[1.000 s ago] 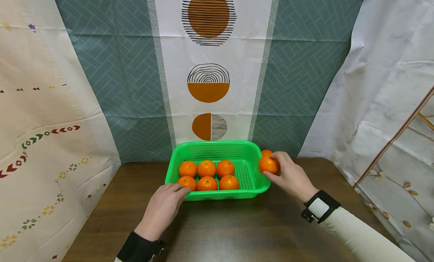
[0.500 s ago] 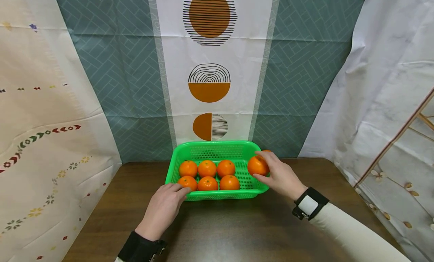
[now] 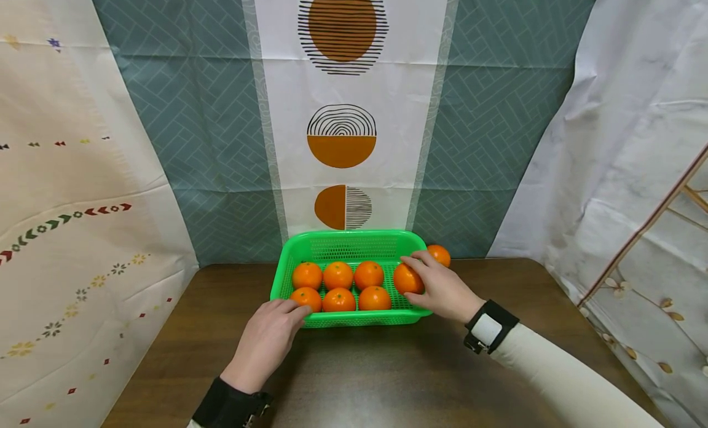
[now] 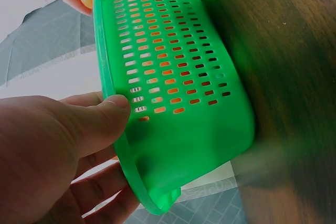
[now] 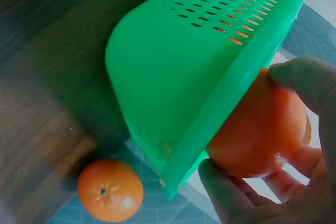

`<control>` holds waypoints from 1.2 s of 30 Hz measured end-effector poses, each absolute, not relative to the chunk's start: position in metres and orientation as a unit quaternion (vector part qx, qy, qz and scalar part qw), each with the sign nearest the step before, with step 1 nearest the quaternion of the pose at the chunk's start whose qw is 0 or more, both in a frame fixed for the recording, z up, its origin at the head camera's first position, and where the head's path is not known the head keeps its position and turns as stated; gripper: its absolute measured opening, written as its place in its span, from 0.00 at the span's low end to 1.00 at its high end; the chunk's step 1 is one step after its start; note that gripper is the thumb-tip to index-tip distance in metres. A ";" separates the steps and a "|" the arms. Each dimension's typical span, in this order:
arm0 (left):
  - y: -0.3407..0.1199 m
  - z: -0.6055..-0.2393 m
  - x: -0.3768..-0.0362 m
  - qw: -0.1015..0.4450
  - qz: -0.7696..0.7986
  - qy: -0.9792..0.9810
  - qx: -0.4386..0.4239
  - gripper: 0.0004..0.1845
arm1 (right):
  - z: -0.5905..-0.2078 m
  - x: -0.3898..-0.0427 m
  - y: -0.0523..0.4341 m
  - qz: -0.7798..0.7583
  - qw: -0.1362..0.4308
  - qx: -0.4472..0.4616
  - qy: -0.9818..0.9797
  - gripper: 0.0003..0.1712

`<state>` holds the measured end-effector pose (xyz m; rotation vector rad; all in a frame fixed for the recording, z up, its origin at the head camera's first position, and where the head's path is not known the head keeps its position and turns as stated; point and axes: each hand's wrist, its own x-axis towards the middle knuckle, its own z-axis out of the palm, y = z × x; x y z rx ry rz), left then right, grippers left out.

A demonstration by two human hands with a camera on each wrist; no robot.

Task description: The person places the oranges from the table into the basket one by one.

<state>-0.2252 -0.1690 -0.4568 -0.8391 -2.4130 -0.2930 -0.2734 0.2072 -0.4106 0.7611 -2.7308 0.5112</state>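
Observation:
A green perforated plastic basket [image 3: 354,318] sits on the table against the backdrop. Several oranges [image 3: 339,299] fill its left and middle part in two rows. My right hand [image 3: 442,291] grips another orange [image 3: 407,279] between thumb and fingers, inside the basket's right end; the right wrist view has this orange [image 5: 260,129] just past the rim. At the front left corner my left hand [image 3: 268,336] holds the basket rim, with the thumb [image 4: 115,109] on the outer wall and the fingers over the inner side. One loose orange [image 3: 439,255] lies outside, behind the basket's right end.
The brown wooden table [image 3: 365,379] runs forward from the basket. A patterned cloth [image 3: 221,219] hangs right behind it. Pale cloths [image 3: 110,305] flank both sides, and a thin brown frame [image 3: 636,234] stands at the right.
My right hand has carried its orange leftward from beyond the basket's right rim to inside and lower. The loose orange behind is more exposed. My left hand has stayed at the rim.

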 end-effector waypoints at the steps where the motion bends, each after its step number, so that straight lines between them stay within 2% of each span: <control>1: -0.169 -0.457 -0.225 0.281 -0.108 -0.901 -0.313 0.15 | -0.411 -0.274 0.206 0.175 0.127 0.263 -0.940 0.42; 6: -0.169 -0.457 -0.225 0.277 -0.105 -0.904 -0.310 0.15 | -0.409 -0.280 0.204 0.173 0.105 0.273 -0.941 0.39; 19: -0.173 -0.459 -0.225 0.286 -0.104 -0.898 -0.318 0.14 | -0.400 -0.295 0.199 0.127 -0.012 0.282 -0.951 0.34; 36: -0.175 -0.463 -0.223 0.281 -0.105 -0.899 -0.318 0.15 | -0.399 -0.296 0.191 0.056 -0.043 0.326 -0.943 0.32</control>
